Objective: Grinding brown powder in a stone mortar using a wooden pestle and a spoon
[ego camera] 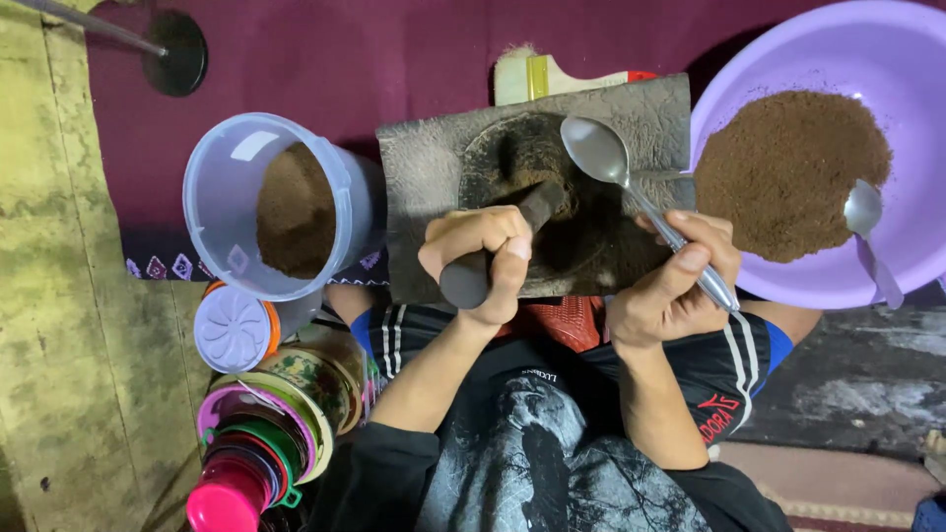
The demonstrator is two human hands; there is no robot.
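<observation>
Brown powder (788, 172) fills our purple plastic bowl (887, 49). Our left hand (483, 256) grips the dark stone pestle (498, 246); our right hand (670, 281) pinches a shiny metal spoon (631, 177), empty.

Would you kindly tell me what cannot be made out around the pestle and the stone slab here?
Head view only:
- Pestle tip: lost in the slab's dark hollow.
- Pestle's handle: covered by the left hand.
- Brush: bristles hidden behind the slab.
- Lilac basin: cut off by the right edge.
</observation>
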